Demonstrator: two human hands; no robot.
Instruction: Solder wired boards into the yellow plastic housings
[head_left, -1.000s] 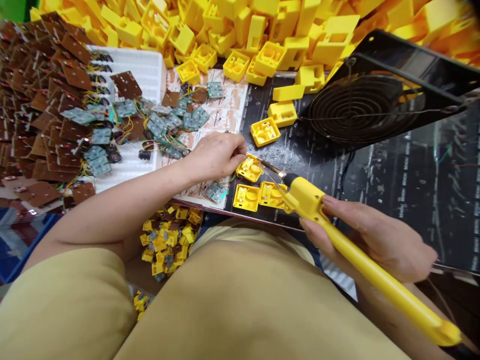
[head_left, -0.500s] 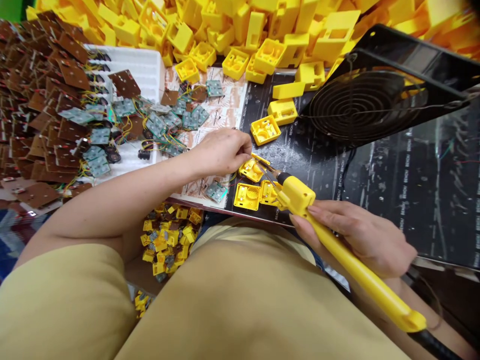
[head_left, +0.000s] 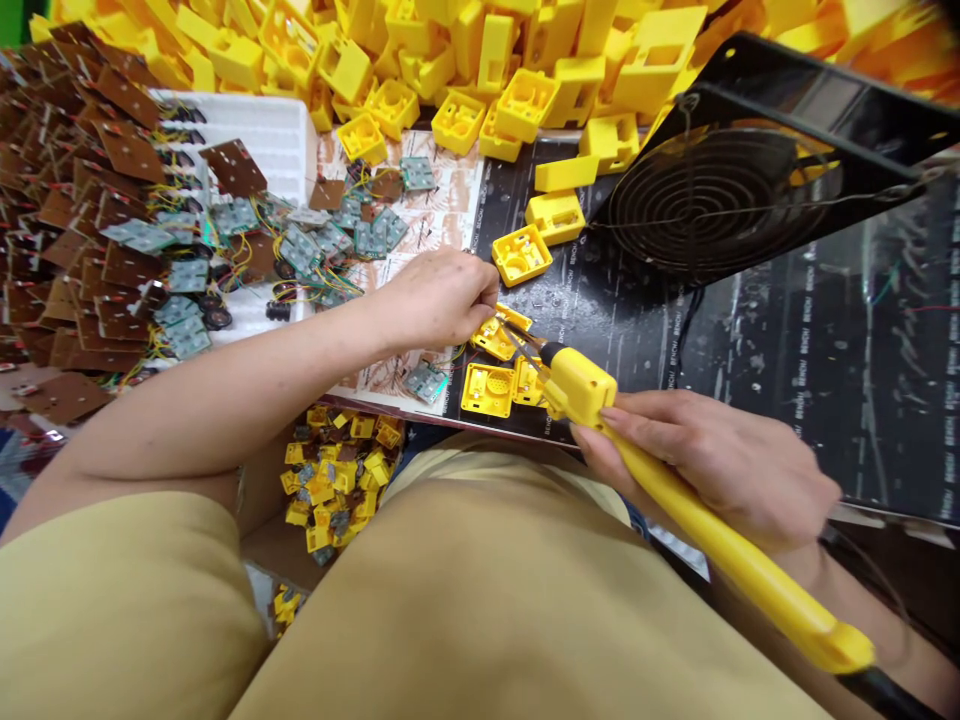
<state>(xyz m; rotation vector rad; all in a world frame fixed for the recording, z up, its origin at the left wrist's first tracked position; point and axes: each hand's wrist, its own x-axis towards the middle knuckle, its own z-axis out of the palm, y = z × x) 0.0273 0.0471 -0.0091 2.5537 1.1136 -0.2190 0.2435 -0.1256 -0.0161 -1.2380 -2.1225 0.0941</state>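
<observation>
My right hand (head_left: 720, 455) is wrapped round a yellow soldering iron (head_left: 697, 520), its dark cable trailing off at the lower right. The iron's metal tip reaches into a small open yellow plastic case (head_left: 498, 338) on the table. My left hand (head_left: 450, 295) is closed in a pinch at that case's upper left edge; what lies between the fingertips is hidden. Thin wires run out beside the case, below the left hand. Two more open cases are just below, one square case (head_left: 487, 390) and one partly behind the iron (head_left: 585, 385).
Yellow housings (head_left: 427, 60) are heaped along the back. A black fan (head_left: 697, 210) stands at the right rear. Brown circuit boards (head_left: 82, 230) pile up at left, with green boards (head_left: 307, 245) and wires near a white foam tray (head_left: 255, 130). Filled yellow cases (head_left: 341, 475) lie below the table edge.
The whole view has shifted slightly, so the table's things appear a little further left. The iron's tip still meets the same case, and both hands keep their hold.
</observation>
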